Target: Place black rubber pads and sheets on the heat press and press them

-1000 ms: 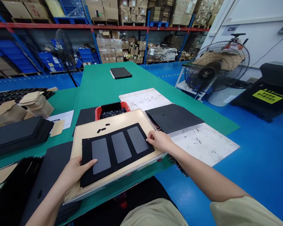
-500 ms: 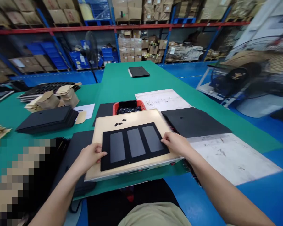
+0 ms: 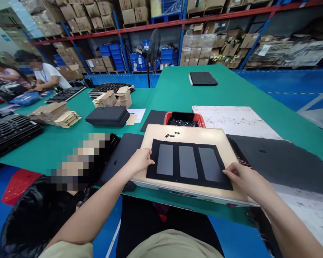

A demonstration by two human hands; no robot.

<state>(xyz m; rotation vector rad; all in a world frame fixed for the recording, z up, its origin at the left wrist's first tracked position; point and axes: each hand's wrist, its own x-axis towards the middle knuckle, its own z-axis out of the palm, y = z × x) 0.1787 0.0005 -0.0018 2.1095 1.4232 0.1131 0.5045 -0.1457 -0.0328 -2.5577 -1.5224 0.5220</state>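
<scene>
Black sheet (image 3: 188, 163): between my hands, near the pale box's (image 3: 201, 135) front edge.
Left hand (image 3: 140, 161): nearly closed, pinching sheet's left edge.
Right hand (image 3: 240, 174): same, right edge.

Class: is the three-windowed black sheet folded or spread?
Spread: the black sheet lies unfolded on the pale-topped box, three grey windows showing, between left hand and right hand.

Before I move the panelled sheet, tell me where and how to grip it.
Pinch the sheet by the dark margins at its short ends, probably best one hand from each side: it looks wide, thin and flat on the pale box. Left hand and right hand are at those ends.
</scene>
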